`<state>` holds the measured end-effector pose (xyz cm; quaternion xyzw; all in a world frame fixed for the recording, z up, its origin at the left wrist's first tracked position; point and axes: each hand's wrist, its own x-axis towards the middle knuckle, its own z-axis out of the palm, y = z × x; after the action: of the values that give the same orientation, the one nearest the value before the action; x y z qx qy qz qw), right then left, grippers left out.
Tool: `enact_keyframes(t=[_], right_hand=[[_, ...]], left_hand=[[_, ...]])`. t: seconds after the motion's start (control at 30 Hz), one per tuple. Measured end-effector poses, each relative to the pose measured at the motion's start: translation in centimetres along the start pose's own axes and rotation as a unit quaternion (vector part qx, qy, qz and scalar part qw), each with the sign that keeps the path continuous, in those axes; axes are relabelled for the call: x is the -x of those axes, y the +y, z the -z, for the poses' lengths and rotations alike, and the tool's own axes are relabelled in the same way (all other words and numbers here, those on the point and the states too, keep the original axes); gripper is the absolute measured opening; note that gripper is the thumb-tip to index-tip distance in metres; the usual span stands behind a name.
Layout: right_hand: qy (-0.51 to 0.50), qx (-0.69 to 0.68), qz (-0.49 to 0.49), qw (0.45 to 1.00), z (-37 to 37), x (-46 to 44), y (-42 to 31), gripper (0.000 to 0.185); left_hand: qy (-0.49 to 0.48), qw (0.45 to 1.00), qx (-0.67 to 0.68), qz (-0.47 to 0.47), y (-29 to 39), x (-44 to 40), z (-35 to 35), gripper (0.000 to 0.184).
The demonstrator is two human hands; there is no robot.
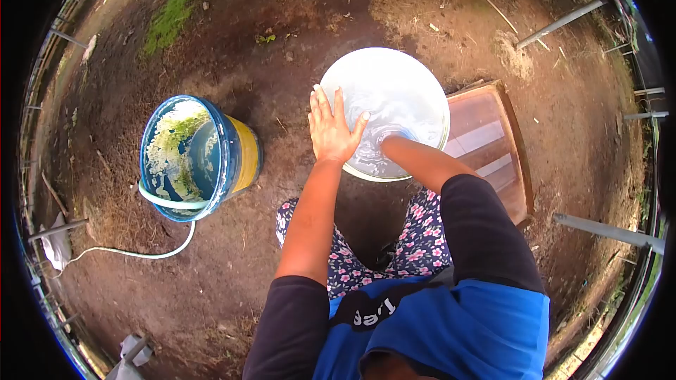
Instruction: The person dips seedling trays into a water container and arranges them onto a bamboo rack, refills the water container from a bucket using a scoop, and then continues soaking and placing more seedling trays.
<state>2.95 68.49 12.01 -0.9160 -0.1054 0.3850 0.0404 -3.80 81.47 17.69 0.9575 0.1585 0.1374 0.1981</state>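
A round white tub (343, 74) of rippling, cloudy water stands on the ground in front of my knees. My left hand (334, 127) lies over its left rim, fingers spread and thumb stretched over the water, holding nothing. My right hand is under the water up to about the wrist, so its fingers are hidden; the right forearm (426, 160) comes in over the near rim. A bluish patch (400, 132) shows in the water beside that wrist, too blurred to name.
Left of me stands a blue bucket (224, 169) with a yellow band, holding water with pale floating bits. A light hose (165, 255) runs from it across the soil. A brown wooden-framed panel (479, 123) lies right of the tub. Metal posts (560, 24) stand around the edges.
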Motion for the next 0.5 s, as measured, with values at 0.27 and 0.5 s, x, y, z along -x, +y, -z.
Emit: enact_keyframes(t=[0.27, 0.5], right_hand=[[0.043, 0.077, -0.036, 0.995, -0.9, -6.8, 1.2, 0.037], [0.008, 0.132, -0.016, 0.991, -3.2, -7.7, 3.9, 0.036]], left_hand=[[-0.015, 1.0, 0.0, 0.007, 0.1, 0.1, 0.0, 0.072], [-0.005, 1.0, 0.004, 0.005, 0.0, 0.2, -0.2, 0.072]])
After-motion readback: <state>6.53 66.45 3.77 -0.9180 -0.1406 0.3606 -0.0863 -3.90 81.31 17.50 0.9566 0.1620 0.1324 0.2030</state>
